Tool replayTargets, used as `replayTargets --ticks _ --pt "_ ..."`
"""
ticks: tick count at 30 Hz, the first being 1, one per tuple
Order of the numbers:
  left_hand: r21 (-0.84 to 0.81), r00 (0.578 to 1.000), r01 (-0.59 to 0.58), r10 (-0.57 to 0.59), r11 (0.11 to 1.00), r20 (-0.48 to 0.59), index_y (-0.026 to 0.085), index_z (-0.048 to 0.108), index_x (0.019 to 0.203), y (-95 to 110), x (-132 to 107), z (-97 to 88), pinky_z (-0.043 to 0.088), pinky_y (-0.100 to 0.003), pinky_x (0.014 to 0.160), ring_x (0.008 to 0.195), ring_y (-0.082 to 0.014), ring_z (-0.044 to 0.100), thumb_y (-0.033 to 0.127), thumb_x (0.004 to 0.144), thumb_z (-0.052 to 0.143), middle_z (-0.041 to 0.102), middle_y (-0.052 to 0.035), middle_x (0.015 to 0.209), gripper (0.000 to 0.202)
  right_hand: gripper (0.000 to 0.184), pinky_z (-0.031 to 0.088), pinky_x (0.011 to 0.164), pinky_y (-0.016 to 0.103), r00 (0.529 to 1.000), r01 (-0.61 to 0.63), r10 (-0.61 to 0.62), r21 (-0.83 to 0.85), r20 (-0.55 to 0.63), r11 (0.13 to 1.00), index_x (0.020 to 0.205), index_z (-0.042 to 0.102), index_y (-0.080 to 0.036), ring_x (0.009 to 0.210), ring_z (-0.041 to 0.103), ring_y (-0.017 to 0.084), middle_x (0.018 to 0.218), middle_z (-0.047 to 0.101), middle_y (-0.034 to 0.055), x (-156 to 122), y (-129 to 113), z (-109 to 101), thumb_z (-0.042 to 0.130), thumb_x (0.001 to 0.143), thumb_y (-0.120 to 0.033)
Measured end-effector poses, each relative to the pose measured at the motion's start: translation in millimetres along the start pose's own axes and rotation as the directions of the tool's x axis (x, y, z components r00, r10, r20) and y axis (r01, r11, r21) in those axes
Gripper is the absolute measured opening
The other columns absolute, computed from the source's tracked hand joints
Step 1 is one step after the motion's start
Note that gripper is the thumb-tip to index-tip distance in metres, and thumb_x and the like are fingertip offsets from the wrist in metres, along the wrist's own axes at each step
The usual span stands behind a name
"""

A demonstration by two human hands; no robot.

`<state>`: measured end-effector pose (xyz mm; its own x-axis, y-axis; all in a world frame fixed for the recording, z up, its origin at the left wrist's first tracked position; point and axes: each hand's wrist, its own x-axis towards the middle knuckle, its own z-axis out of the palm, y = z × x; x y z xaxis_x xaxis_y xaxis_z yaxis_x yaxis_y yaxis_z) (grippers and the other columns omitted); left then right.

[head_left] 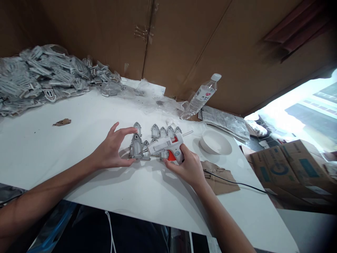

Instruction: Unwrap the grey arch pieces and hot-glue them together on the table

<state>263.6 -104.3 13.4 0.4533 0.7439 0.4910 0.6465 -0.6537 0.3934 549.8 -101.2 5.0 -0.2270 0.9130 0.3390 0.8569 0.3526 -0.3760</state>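
Above the white table (147, 196), the right hand (191, 166) grips the glue gun (164, 144). At the gun's nine o'clock, the left hand (113, 148) pinches the arched piece (136, 144) at twelve and six (presumably leaving its three o'clock side accessible).

White glue gun (163, 144), orange trigger (171, 156), grey pieces (136, 145), white tabletop (152, 188)

One glue gun (164, 144), one bottle (202, 95)
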Motion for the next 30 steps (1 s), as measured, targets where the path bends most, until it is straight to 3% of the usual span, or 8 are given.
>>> replayTargets --ticks 15,30 --pt "-0.003 1.0 0.007 -0.007 1.0 0.011 0.024 0.027 0.136 -0.4 0.8 -0.2 0.009 -0.056 0.117 0.122 -0.0277 0.052 0.033 0.07 0.072 0.052 -0.0109 0.132 0.081 0.047 0.025 0.046 0.022 1.0 0.013 -0.013 -0.036 -0.006 0.999 0.071 0.026 -0.023 0.047 0.035 0.01 0.053 0.038 -0.0058 -0.4 2.2 3.9 0.064 0.068 -0.051" --pt "-0.027 0.997 -0.017 0.015 0.999 -0.072 0.024 0.026 0.137 -7.3 0.1 2.5 0.01 -0.055 0.117 0.122 -0.0273 0.053 0.031 0.069 0.074 0.053 -0.0106 0.13 0.084 0.049 0.026 0.048 0.023 0.999 0.005 -0.006 -0.023 -0.052 1.0 0.07 0.025 -0.023 0.047 0.033 0.01 0.053 0.037 -0.006 0.7 6.2 0.5 0.065 0.067 -0.052"
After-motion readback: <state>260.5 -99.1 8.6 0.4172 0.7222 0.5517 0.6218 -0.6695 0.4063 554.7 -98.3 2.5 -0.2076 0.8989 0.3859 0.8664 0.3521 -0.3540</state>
